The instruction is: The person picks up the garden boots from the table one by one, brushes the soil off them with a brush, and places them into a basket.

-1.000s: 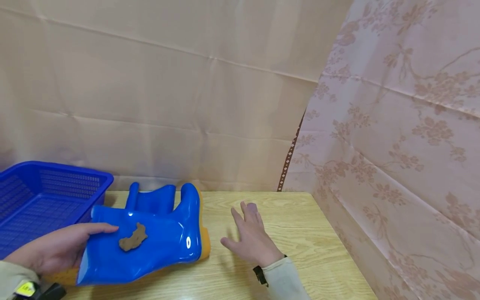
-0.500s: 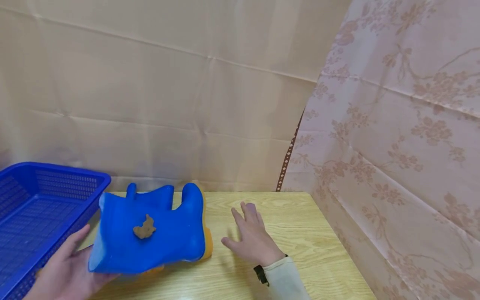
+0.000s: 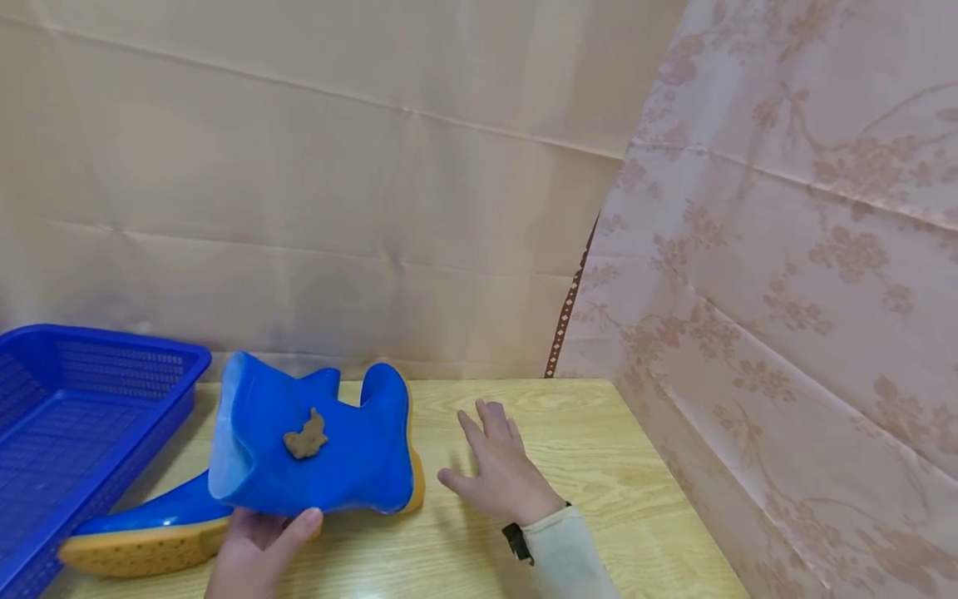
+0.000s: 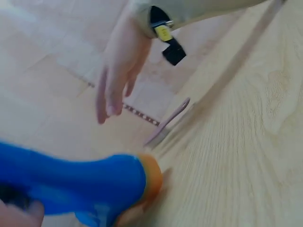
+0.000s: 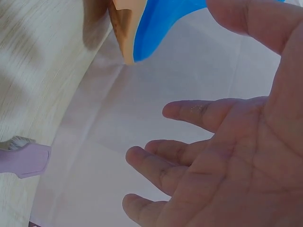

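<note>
A blue rain boot (image 3: 352, 466) with a yellow sole lies on its side, its opening facing left. A brown, mud-like patch (image 3: 305, 434) marks its shaft. My left hand (image 3: 258, 553) grips the shaft's lower edge from the near side, thumb visible, the other fingers partly hidden. A second blue boot (image 3: 150, 541) lies partly behind the first, sole toward me and toe to the left. My right hand (image 3: 505, 478) hovers over the table with spread fingers, holding nothing. Beyond its fingertips is a purple brush (image 5: 28, 161) with pale bristles, mostly hidden in the head view.
A blue plastic basket (image 3: 142, 441) stands at the left, close to the second boot's toe. The wood-grain table (image 3: 599, 516) ends at a beige curtain (image 3: 337, 208) behind and a floral cloth (image 3: 786, 291) on the right.
My left hand has shifted from the boot's opening to the shaft's near edge. The boot has turned, with its opening raised and moved right, exposing the second boot's sole. My right hand stays put.
</note>
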The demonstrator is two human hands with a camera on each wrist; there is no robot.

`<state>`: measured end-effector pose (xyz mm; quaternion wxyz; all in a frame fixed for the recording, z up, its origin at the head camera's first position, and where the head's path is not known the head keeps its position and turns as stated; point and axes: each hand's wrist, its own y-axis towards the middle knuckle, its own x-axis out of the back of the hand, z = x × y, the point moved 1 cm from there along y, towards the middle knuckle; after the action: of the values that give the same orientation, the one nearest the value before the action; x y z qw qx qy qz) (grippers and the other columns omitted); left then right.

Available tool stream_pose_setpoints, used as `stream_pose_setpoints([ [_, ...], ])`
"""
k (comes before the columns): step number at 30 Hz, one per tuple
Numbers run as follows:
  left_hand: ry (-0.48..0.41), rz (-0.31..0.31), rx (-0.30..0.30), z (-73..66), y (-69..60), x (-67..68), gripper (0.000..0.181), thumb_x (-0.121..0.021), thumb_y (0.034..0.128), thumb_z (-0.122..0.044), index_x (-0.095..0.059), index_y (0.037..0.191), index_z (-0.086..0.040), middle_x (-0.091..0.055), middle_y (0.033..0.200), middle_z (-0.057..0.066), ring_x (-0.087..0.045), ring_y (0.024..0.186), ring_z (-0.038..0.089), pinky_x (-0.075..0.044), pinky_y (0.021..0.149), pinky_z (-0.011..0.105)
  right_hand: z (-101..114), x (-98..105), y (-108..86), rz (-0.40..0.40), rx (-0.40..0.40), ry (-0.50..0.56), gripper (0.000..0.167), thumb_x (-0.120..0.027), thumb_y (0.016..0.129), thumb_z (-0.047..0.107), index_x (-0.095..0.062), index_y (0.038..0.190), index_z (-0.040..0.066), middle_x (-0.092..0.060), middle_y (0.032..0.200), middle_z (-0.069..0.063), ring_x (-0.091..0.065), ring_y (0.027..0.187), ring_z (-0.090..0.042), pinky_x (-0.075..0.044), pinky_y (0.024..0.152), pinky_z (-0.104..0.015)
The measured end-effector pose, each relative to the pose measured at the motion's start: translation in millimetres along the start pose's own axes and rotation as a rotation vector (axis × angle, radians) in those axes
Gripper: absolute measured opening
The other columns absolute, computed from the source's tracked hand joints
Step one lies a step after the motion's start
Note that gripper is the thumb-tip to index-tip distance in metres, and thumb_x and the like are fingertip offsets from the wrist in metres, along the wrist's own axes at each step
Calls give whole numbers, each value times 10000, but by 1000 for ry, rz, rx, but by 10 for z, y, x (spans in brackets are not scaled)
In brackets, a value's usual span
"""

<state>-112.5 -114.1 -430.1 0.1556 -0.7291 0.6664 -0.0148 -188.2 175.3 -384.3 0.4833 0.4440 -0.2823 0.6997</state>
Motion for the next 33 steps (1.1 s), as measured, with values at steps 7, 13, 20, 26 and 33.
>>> stream_pose_setpoints([
  [7, 204, -58, 9, -298, 25, -130, 1102, -585, 982, -623, 112, 1647, -88, -55, 1707, 257, -197, 1518, 529, -255, 1182, 655, -1, 28, 7, -3, 0, -16, 864, -664, 965, 526, -318, 1623, 87, -148, 1714, -169, -49, 1596, -340, -32, 1274, -579],
  [13, 140, 42, -184, -443, 252, -64, 750, -359, 1096, -503, -70, 1655, -97, -387, 1524, 295, -420, 1427, 363, -332, 1219, 473, -15, 64, 2, -1, -16, -11, 866, -653, 966, 540, -305, 1632, 110, -140, 1720, -152, -43, 1598, -325, -27, 1277, -570],
  [20, 315, 228, -280, -683, 437, -158, 790, -188, 1088, -575, 89, 1652, -96, -27, 1725, 186, -73, 1558, 479, -172, 1154, 740, -37, 77, 9, 6, -18, -13, 867, -646, 971, 543, -290, 1638, 119, -138, 1719, -159, -23, 1599, -316, -22, 1278, -564],
  [26, 319, 201, -301, -811, 487, -233, 783, -182, 1077, -600, 111, 1657, -163, -39, 1732, 163, -96, 1551, 507, -182, 1127, 787, 25, 42, 64, -31, 67, 11, 818, -646, 992, 497, -304, 1633, 119, -213, 1706, -125, -76, 1590, -344, -193, 1261, -561],
  [33, 341, -42, -395, -542, 447, -276, 617, -458, 1106, -402, -287, 1592, -62, -346, 1634, 216, -302, 1498, 494, -274, 1121, 768, 12, 30, 66, -39, 81, 28, 796, -662, 994, 462, -319, 1629, 127, -240, 1699, -114, -88, 1583, -371, -278, 1223, -585],
])
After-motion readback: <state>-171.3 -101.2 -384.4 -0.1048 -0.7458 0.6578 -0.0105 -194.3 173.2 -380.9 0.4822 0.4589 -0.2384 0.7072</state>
